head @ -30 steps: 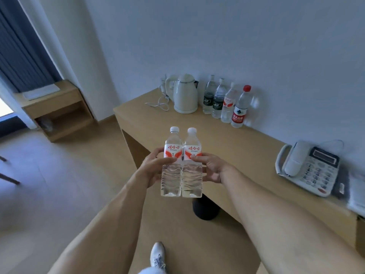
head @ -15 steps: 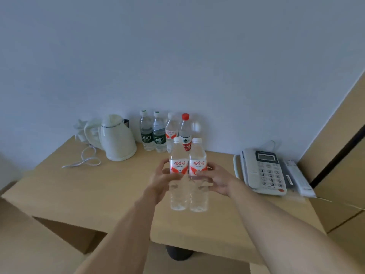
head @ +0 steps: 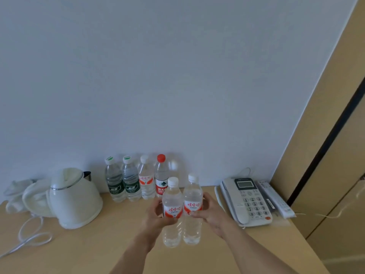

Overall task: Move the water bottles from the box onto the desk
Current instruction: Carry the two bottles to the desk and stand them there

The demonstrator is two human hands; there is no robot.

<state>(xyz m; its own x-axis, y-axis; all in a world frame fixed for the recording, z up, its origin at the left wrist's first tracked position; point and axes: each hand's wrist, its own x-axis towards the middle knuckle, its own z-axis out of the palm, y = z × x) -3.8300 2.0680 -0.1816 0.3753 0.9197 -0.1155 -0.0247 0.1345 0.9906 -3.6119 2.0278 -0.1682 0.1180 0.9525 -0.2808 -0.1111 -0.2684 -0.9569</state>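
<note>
1. Power cord [head: 29, 234]: white, looped on the worktop [head: 94, 252] at the far left.
2. Kettle [head: 74, 198]: cream-coloured, standing on the worktop near the wall, with its base and other pale items just to its left.
3. Row of four bottles against the wall: two green-label bottles [head: 122, 184], then a white-cap bottle [head: 146, 180] with a red and white label, then a red-cap bottle [head: 161, 175]; all upright and close together.
4. Left hand [head: 156, 216]: its grip is curled round the left held bottle [head: 172, 212], thumb across the red and white label.
5. Left held bottle: upright, white cap, clear water; raised above the worktop in front of the row, its side touching the right held bottle [head: 192, 208].
6. Right held bottle: upright, same label, slightly higher in the view; whether either base touches the worktop cannot be told.
7. Right hand [head: 211, 214]: its grip is wrapped round the right held bottle from the right side, fingertips on the label.
8. Telephone [head: 246, 200]: white desk set with a keypad and display, on the worktop right of the hands.
9. Remote control [head: 276, 198]: white, lying just beside the telephone, near the wooden panel [head: 325, 155].
</note>
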